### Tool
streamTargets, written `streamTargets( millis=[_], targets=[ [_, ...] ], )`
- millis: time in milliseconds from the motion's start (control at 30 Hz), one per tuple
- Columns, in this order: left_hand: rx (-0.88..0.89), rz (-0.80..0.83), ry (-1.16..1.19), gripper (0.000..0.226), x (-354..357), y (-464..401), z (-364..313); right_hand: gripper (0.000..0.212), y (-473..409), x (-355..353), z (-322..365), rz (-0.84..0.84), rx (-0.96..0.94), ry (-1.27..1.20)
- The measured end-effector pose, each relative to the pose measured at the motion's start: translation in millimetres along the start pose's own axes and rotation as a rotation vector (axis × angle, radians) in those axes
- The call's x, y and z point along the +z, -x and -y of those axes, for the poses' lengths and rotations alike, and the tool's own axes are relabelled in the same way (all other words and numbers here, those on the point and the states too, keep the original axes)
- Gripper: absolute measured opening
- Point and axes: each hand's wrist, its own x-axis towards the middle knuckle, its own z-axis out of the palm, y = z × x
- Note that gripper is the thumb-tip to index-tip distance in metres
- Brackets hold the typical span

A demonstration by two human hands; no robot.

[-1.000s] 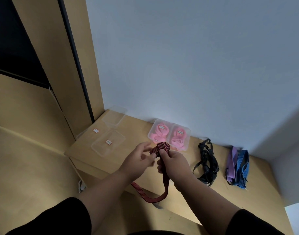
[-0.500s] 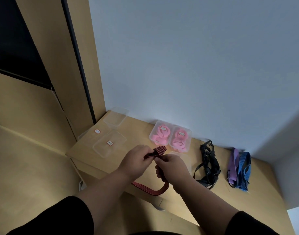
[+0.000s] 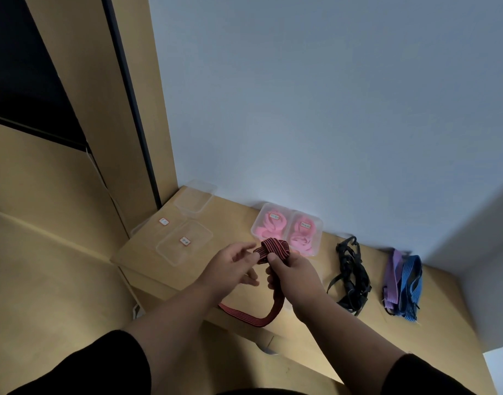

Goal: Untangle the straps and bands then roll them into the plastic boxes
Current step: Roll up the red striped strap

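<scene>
A red-and-black striped band [image 3: 274, 248] is partly wound into a small roll above the wooden desk [image 3: 233, 218]. My right hand [image 3: 294, 276] grips that roll, thumb on its front. The band's loose tail [image 3: 253, 317] hangs down in a loop below both hands. My left hand [image 3: 233, 266] is beside the roll with its fingers spread and relaxed, fingertips at the roll's left end. Two clear plastic boxes [image 3: 315, 223] behind the hands hold rolled pink bands [image 3: 270, 227].
Clear empty boxes and lids [image 3: 184, 242] lie at the desk's left end. Right of my hands lie a tangled black strap [image 3: 351, 277], a purple band [image 3: 392, 277] and a blue band [image 3: 411, 283]. A wall runs behind the desk.
My left hand has let go of the roll and its fingers have spread. The right hand keeps hold, and the hanging tail is shorter than a second ago.
</scene>
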Motion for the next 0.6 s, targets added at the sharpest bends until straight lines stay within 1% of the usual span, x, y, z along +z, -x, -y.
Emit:
streamTargets(
  millis=[33,100,200,233,333,467,533,600],
  targets=[
    [-0.024,0.037,0.026,0.024,-2,-1,-1,0.020,0,-1,0,0.010,-0.010,0.022],
    [-0.018,0.077,0.005,0.017,-1,-1,-2,0.021,-1,-2,-2,0.030,-0.014,0.046],
    [0.014,-0.024,0.008,0.011,3,-1,-2,0.023,0,-1,-5,0.038,0.034,0.056],
    [0.036,-0.066,-0.026,0.010,4,-1,-2,0.024,0,1,-6,0.041,0.053,0.052],
    [0.102,-0.165,-0.213,0.006,6,-4,3,0.023,1,5,-9,0.060,0.084,0.048],
    [0.208,-0.234,-0.465,0.005,6,-2,4,0.023,5,7,-4,0.096,0.088,0.113],
    [0.319,-0.230,-0.648,0.009,2,-4,9,0.025,7,9,-4,0.110,0.095,0.103],
    [0.437,-0.192,-0.821,0.011,-3,-6,15,0.025,9,10,-4,0.113,0.104,0.068]
  ],
)
